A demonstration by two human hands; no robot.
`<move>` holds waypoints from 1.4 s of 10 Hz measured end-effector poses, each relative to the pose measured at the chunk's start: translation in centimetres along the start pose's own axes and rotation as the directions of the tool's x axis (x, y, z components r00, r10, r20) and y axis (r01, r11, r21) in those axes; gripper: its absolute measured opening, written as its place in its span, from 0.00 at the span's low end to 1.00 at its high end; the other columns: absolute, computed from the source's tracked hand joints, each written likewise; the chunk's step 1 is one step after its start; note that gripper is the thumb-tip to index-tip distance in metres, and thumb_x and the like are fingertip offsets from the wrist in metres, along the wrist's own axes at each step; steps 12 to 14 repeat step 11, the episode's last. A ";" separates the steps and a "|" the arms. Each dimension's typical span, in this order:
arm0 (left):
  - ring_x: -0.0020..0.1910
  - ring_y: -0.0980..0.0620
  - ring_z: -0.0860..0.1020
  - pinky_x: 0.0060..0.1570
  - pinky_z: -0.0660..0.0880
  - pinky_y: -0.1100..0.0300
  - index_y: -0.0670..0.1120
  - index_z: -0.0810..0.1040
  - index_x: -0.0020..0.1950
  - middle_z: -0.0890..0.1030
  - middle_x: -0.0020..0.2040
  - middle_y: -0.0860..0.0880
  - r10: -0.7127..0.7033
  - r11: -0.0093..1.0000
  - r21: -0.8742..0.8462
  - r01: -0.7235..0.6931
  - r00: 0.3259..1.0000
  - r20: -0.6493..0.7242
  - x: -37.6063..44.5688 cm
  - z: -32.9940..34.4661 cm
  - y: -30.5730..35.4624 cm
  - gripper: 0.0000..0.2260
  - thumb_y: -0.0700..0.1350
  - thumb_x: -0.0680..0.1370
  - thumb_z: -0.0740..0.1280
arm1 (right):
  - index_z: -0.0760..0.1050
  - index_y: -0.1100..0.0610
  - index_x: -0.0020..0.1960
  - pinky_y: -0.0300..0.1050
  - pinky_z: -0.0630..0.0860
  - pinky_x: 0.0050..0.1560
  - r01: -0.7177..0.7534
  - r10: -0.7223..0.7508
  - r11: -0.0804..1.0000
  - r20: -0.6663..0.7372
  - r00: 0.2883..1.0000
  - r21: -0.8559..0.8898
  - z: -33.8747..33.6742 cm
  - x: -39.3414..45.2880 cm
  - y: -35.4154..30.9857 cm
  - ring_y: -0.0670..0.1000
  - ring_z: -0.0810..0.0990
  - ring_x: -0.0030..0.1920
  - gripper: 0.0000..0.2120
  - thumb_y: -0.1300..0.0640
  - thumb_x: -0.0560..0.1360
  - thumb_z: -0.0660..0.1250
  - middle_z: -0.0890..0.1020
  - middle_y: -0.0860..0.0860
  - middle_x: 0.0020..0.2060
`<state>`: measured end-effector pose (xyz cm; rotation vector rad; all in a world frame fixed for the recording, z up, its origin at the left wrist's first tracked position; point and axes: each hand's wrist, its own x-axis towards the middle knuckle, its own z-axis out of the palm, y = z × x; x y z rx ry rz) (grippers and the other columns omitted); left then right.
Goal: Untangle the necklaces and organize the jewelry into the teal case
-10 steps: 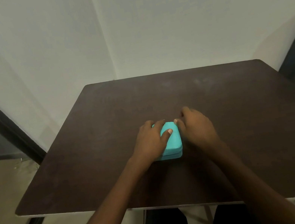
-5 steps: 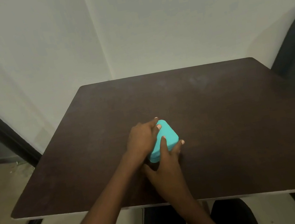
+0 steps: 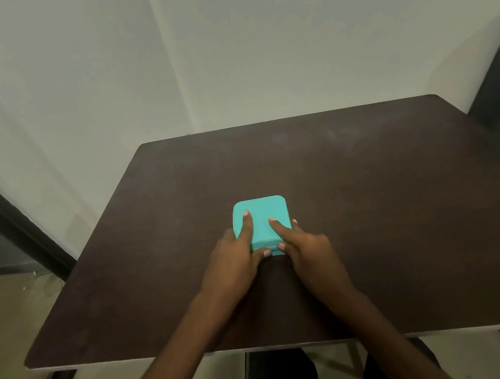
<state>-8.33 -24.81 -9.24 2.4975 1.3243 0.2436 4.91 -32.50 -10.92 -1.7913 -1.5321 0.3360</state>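
while the closed teal case [image 3: 262,220] sat mid-tabletop [image 3: 377,200], i had my left hand [image 3: 234,259] and right hand [image 3: 305,243] grasping its near end, forefingers on the lid, thumbs at the front seam, where i judged this light, rigid, smooth shell should be pried.

One closed teal case [image 3: 262,217] sat on one dark table [image 3: 380,216]. Two hands were there: the left hand [image 3: 237,258] and right hand [image 3: 305,243], both gripping the case between them.
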 end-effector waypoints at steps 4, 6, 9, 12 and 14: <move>0.64 0.43 0.69 0.62 0.68 0.53 0.49 0.44 0.77 0.67 0.68 0.39 -0.005 0.999 0.040 0.007 0.999 -0.039 6.4 -1.1 -1.2 0.32 0.50 0.80 0.60 | 0.63 0.53 0.73 0.48 0.69 0.64 0.012 -0.007 0.993 0.045 0.999 -0.119 0.9 7.5 1.7 0.58 0.73 0.65 0.22 0.59 0.80 0.59 0.73 0.62 0.66; 0.63 0.43 0.71 0.59 0.70 0.53 0.46 0.46 0.77 0.68 0.67 0.38 -0.026 0.998 0.048 0.029 0.999 -0.044 14.2 -2.1 -3.2 0.32 0.49 0.80 0.61 | 0.61 0.50 0.74 0.48 0.67 0.65 -0.031 0.050 0.988 0.121 0.991 -0.150 1.5 16.0 2.8 0.57 0.72 0.65 0.22 0.57 0.81 0.57 0.70 0.60 0.69; 0.64 0.43 0.70 0.61 0.69 0.53 0.47 0.46 0.78 0.67 0.69 0.38 -0.041 0.998 0.038 0.042 0.998 -0.037 19.9 -2.8 -5.0 0.32 0.50 0.80 0.60 | 0.59 0.52 0.74 0.52 0.74 0.62 0.037 -0.028 0.992 0.068 0.997 -0.122 3.5 21.2 4.7 0.59 0.76 0.61 0.22 0.59 0.81 0.57 0.68 0.64 0.69; 0.76 0.41 0.48 0.72 0.53 0.48 0.46 0.43 0.77 0.47 0.77 0.40 -0.082 0.995 0.045 0.085 0.995 -0.052 19.6 -5.0 -4.2 0.34 0.58 0.79 0.57 | 0.54 0.53 0.76 0.51 0.70 0.62 -0.045 0.050 0.997 0.071 0.996 -0.066 1.3 21.5 3.0 0.59 0.73 0.64 0.26 0.54 0.81 0.57 0.59 0.59 0.74; 0.76 0.41 0.48 0.72 0.53 0.48 0.46 0.43 0.77 0.47 0.77 0.40 -0.082 0.995 0.045 0.085 0.995 -0.052 19.6 -5.0 -4.2 0.34 0.58 0.79 0.57 | 0.54 0.53 0.76 0.51 0.70 0.62 -0.045 0.050 0.997 0.071 0.996 -0.066 1.3 21.5 3.0 0.59 0.73 0.64 0.26 0.54 0.81 0.57 0.59 0.59 0.74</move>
